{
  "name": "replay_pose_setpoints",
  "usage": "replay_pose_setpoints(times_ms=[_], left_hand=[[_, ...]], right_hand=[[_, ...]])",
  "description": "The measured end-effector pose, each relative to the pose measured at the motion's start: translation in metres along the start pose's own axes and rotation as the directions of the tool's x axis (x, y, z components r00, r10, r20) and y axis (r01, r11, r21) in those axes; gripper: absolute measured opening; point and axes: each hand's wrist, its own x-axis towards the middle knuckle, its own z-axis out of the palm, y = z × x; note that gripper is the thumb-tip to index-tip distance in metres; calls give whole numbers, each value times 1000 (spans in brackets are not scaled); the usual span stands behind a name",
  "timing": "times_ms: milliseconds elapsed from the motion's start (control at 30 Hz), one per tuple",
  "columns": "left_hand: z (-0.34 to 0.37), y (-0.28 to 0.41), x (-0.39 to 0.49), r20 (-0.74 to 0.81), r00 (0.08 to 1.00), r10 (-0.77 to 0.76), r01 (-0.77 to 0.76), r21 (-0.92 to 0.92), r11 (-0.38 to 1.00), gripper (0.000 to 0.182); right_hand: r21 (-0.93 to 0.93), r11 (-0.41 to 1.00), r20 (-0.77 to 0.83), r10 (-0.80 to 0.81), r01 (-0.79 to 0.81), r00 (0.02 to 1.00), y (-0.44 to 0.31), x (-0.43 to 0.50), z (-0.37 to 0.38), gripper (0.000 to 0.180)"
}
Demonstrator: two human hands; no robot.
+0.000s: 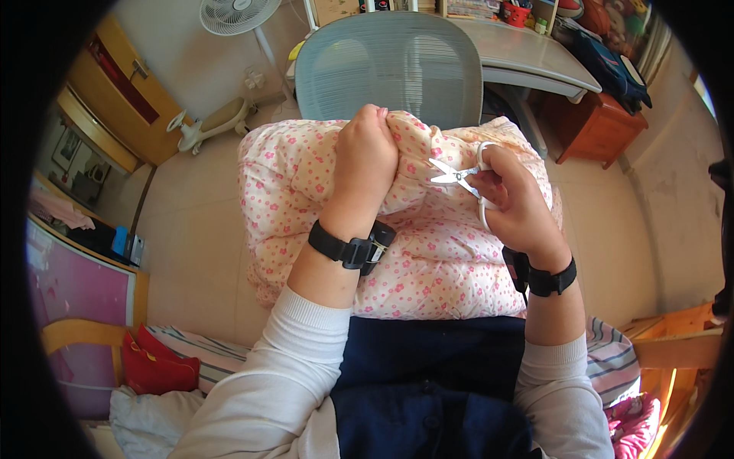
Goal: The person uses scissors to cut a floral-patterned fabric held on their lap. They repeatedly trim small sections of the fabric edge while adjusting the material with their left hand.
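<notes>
A thick cream quilt (pixel 441 281) printed with pink flowers lies folded over my lap. My left hand (pixel 367 149) is closed on a bunched fold of it near the far edge. In my right hand (pixel 510 198) is a pair of small scissors (pixel 457 176) with white handles, my fingers through the loops. The blades stand apart and point left toward the gripped fold, above the quilt; whether they touch the cloth I cannot tell. A black strap with a small device circles each wrist.
Beyond the quilt stands a grey mesh-backed chair (pixel 390 69) before a desk (pixel 527 51). A floor fan (pixel 241 14) and a child's ride-on toy (pixel 212 122) are at the far left. To the right is a reddish wooden cabinet (pixel 602 129). A red bag (pixel 157 364) lies at my left.
</notes>
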Motion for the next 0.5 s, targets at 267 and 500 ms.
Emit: replay_pose_setpoints(times_ms=[267,500], left_hand=[[-13,12,2,158,987,-5,40,-216,976,17],[-17,24,-3,311,865,395,-274,-368,889,34]], right_hand=[[123,932,184,316,-341,931,14,-5,-8,25],[234,870,305,359,-434,882,8,-6,-15,43]])
